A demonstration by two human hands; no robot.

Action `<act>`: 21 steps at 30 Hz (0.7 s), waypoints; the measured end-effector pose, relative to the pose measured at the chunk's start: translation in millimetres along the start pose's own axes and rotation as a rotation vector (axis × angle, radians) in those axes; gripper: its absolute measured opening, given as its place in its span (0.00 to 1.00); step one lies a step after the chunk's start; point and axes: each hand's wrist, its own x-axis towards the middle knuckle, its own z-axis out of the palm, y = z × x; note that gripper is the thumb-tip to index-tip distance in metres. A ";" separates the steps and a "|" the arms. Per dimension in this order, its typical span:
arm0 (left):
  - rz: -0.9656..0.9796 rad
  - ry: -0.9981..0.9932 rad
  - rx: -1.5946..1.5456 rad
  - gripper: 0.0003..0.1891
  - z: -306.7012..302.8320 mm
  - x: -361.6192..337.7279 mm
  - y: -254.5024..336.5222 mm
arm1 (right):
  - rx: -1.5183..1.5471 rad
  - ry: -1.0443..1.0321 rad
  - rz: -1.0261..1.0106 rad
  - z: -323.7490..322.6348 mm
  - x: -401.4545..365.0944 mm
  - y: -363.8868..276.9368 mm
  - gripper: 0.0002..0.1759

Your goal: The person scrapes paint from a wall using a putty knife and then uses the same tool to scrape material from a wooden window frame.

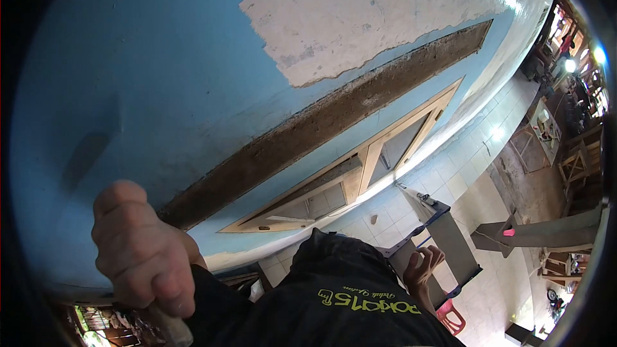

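Observation:
My left hand (pixel 138 250) is closed in a fist close to the camera, in front of a light blue wall (pixel 173 77). A pale, blurred end of something (pixel 172 326) shows below the fist; its kind cannot be made out. Across the wall's upper part spreads a pale patch (pixel 360 19) with ragged paint edges. My right hand (pixel 423 266) hangs low by my side with loosely bent fingers, and nothing shows in it. Beside it stands a grey platform with dark blue edges (pixel 453 244).
A long brown wooden beam (pixel 321 122) runs across the wall above a wooden window frame (pixel 363 167). Far below lies a white tiled floor (pixel 443 173). A pink plastic chair (pixel 452 319) stands under the platform. A work table (pixel 546 132) is farther right.

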 end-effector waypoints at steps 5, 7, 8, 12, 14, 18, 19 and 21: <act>0.053 0.036 -0.033 0.13 -20.3 -2.1 8.5 | -0.032 -0.018 0.002 11.5 -15.9 12.4 0.09; 0.040 0.034 -0.025 0.13 -34.8 -11.9 9.7 | -0.048 -0.040 -0.010 19.8 -30.5 22.3 0.10; 0.040 0.031 -0.022 0.14 -37.7 -12.8 9.8 | -0.055 -0.049 -0.020 23.0 -33.1 26.1 0.10; 0.146 0.016 -0.106 0.14 -33.4 -2.0 9.0 | -0.168 -0.140 -0.036 8.0 -35.0 21.6 0.11; 0.169 0.028 -0.160 0.14 -22.3 -0.3 8.6 | -0.225 -0.176 -0.086 6.3 -32.8 20.6 0.12; -0.011 -0.059 -0.084 0.14 3.0 -2.2 3.3 | -0.146 -0.085 -0.020 8.2 -20.1 17.2 0.11; -0.079 -0.106 -0.023 0.14 5.6 -1.7 0.8 | -0.128 -0.072 -0.018 5.3 -12.9 10.5 0.11; -0.057 -0.084 -0.031 0.15 8.5 4.0 -2.1 | -0.108 -0.050 -0.030 7.8 -14.0 9.8 0.11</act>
